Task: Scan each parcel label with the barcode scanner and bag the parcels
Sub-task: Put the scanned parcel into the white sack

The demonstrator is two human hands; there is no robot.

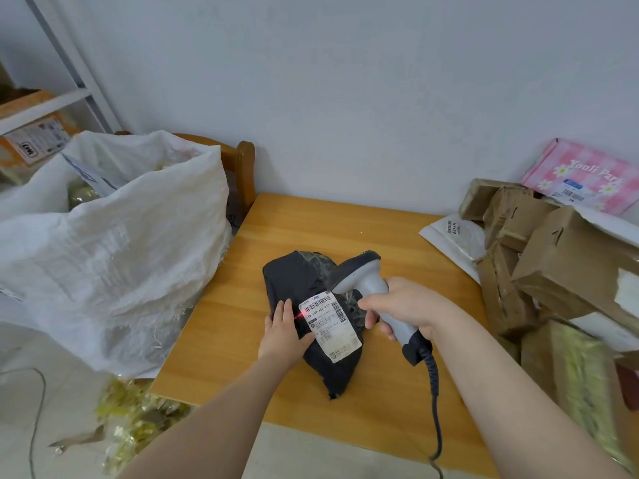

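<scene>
A black soft parcel (294, 274) lies in the middle of the wooden table (276, 223), with a white shipping label (333, 328) facing up. My left hand (284, 331) lies flat on the parcel's left side, thumb at the label's edge. My right hand (404, 305) grips the handle of a grey barcode scanner (359, 271), whose head points down over the parcel. A red scan light (300, 315) falls at the label's left edge. A big white woven sack (114, 243) stands open left of the table.
Brown taped parcels (539, 264) and a pink box (584, 174) are stacked at the table's right, with a white mailer (456, 233) beside them. A wooden chair (242, 167) stands behind the sack. Shelves with boxes (31, 140) are at far left. The scanner cable (434, 402) hangs off the front edge.
</scene>
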